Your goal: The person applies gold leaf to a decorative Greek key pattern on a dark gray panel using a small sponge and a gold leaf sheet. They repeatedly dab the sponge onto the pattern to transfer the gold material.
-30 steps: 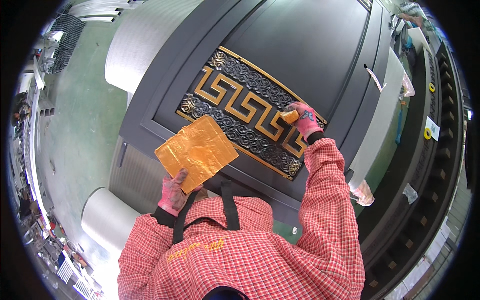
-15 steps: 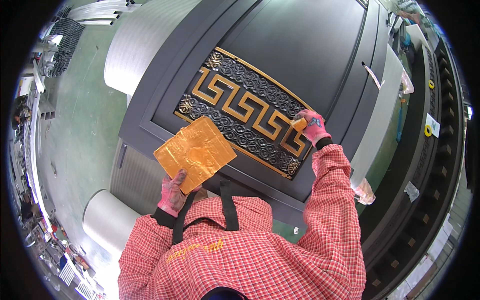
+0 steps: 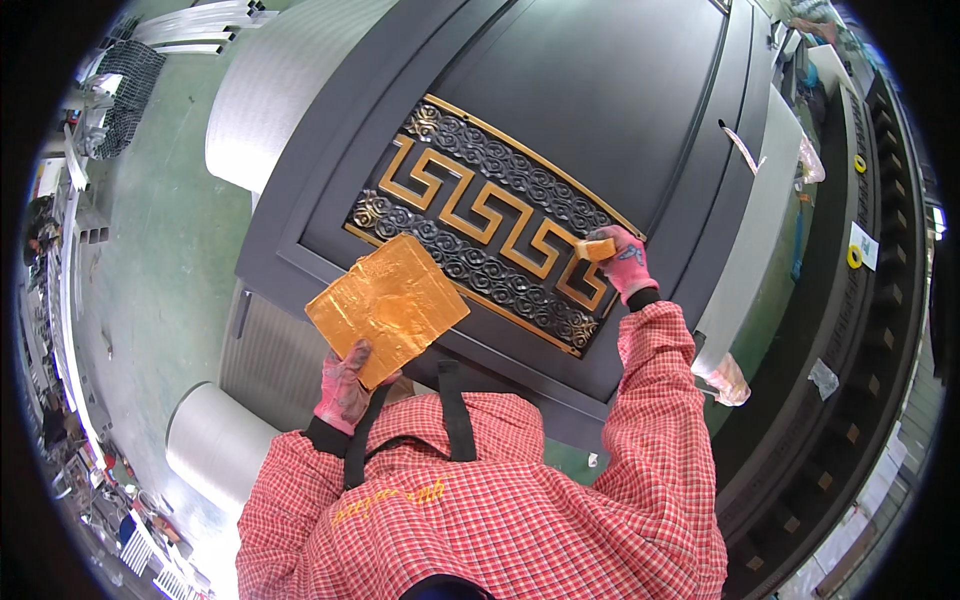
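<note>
Garment: red-and-white checked cloth with yellow lettering (image 3: 500, 510), black straps (image 3: 459, 420) crossing the chest.
Left hand (image 3: 343, 388): gloved in stained pink, grasping a flat rectangular gold-coated board (image 3: 388, 312) by its lowest corner, thumb on the upper face.
Board: held above the near edge of the panel, face up, turned cornerwise; surface wrinkled and shiny.
Right hand (image 3: 626, 262): gloved in pink with a dark print on the back, clenched round a small gold-stained sponge block (image 3: 597, 249).
Sponge: at the right end of the fret; contact with the surface not clear from this view.
Panel: large, dark grey, with raised borders (image 3: 600, 80), lying beneath both hands.
Relief: angular gold fret (image 3: 464, 228) between two bands of black embossed scrollwork (image 3: 530, 180), touched with gold at the left ends.
Left side: white ribbed foam roll (image 3: 218, 440) near; larger white roll (image 3: 270, 100) beyond, beside the panel.
Right side: crumpled clear plastic wrap (image 3: 730, 382); long dark slotted structure (image 3: 775, 440) past it.
Background: green floor (image 3: 170, 250); pale metal lengths (image 3: 195, 25) at upper left.
</note>
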The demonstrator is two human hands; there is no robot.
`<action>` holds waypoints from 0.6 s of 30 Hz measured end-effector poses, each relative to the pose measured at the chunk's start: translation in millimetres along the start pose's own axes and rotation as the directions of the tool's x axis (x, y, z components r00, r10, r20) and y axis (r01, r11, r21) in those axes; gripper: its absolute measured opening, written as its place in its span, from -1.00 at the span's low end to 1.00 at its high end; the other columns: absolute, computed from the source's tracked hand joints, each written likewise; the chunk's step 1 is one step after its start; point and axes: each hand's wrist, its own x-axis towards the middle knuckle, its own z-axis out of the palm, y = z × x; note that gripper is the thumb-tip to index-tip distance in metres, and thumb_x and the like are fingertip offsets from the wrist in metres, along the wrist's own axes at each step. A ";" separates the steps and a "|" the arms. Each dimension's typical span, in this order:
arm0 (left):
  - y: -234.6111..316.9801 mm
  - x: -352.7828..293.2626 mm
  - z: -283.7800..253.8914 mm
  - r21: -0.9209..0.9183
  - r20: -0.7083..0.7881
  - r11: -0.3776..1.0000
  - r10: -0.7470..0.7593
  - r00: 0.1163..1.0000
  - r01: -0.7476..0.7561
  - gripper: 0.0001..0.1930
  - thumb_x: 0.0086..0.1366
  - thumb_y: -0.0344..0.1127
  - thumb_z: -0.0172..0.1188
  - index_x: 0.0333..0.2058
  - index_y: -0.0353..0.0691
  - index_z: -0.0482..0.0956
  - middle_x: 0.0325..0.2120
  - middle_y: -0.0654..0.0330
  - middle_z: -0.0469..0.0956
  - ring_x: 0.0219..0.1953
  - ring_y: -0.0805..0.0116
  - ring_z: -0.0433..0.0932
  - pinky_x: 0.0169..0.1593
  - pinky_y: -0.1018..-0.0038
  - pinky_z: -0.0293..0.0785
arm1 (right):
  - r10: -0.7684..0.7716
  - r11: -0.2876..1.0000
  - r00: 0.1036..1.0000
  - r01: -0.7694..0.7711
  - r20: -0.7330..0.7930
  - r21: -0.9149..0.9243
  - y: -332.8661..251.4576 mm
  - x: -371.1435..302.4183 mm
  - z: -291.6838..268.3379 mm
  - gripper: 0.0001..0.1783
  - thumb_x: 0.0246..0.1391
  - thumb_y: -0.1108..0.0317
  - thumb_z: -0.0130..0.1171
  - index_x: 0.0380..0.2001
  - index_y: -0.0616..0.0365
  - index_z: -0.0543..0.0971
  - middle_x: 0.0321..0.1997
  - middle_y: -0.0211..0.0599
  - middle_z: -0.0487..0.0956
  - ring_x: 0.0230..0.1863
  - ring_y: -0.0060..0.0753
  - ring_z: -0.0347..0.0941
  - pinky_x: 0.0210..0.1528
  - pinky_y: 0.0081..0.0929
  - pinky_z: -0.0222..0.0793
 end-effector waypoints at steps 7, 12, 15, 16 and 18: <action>-1.5 -0.2 0.5 -0.054 0.041 0.999 -0.009 0.999 0.011 -0.54 0.24 -0.27 0.16 0.05 -0.29 0.26 -0.12 0.04 0.47 -0.18 0.12 0.58 -0.36 0.25 0.67 | 0.138 0.988 0.970 -0.150 -0.200 -0.041 -4.1 -16.0 4.5 -0.61 -0.33 0.59 0.33 -0.30 0.13 0.57 -0.27 -0.33 0.58 -0.23 -0.37 0.53 -0.17 -0.53 0.43; -1.0 1.0 3.0 -0.007 0.022 0.999 -0.042 0.999 0.042 -0.52 0.24 -0.27 0.16 0.05 -0.32 0.24 -0.11 0.02 0.46 -0.18 0.11 0.58 -0.36 0.25 0.67 | 0.072 0.952 0.965 -0.142 -0.253 -0.270 -2.7 -27.7 10.0 -0.63 -0.33 0.42 0.37 -0.30 0.07 0.58 -0.28 -0.23 0.58 -0.24 -0.16 0.53 -0.17 -0.40 0.44; 1.5 -1.8 6.3 -0.015 0.024 0.999 -0.042 0.999 0.042 -0.52 0.23 -0.28 0.17 0.05 -0.34 0.25 -0.11 0.02 0.47 -0.18 0.10 0.58 -0.36 0.25 0.67 | 0.151 0.983 0.915 -0.180 -0.375 -0.044 -16.5 -23.2 8.2 -0.64 -0.29 0.46 0.37 -0.30 0.13 0.57 -0.27 -0.23 0.58 -0.25 -0.18 0.53 -0.18 -0.44 0.44; 1.4 -0.8 8.4 -0.007 0.038 0.999 -0.053 0.998 0.053 -0.53 0.23 -0.27 0.17 0.04 -0.34 0.25 -0.12 0.02 0.47 -0.18 0.10 0.58 -0.36 0.25 0.67 | 0.151 0.987 0.929 -0.124 -0.338 0.099 -18.1 -25.0 8.6 -0.65 -0.26 0.47 0.36 -0.29 0.15 0.56 -0.28 -0.24 0.58 -0.25 -0.24 0.54 -0.19 -0.47 0.44; 0.8 0.7 12.4 0.014 0.049 0.997 -0.070 0.996 0.069 -0.53 0.23 -0.27 0.17 0.04 -0.34 0.26 -0.12 0.02 0.47 -0.18 0.10 0.58 -0.36 0.25 0.67 | 0.139 0.955 0.953 -0.057 -0.269 0.292 -32.3 -29.8 16.0 -0.66 -0.21 0.49 0.36 -0.26 0.18 0.55 -0.29 -0.27 0.58 -0.26 -0.35 0.54 -0.21 -0.51 0.44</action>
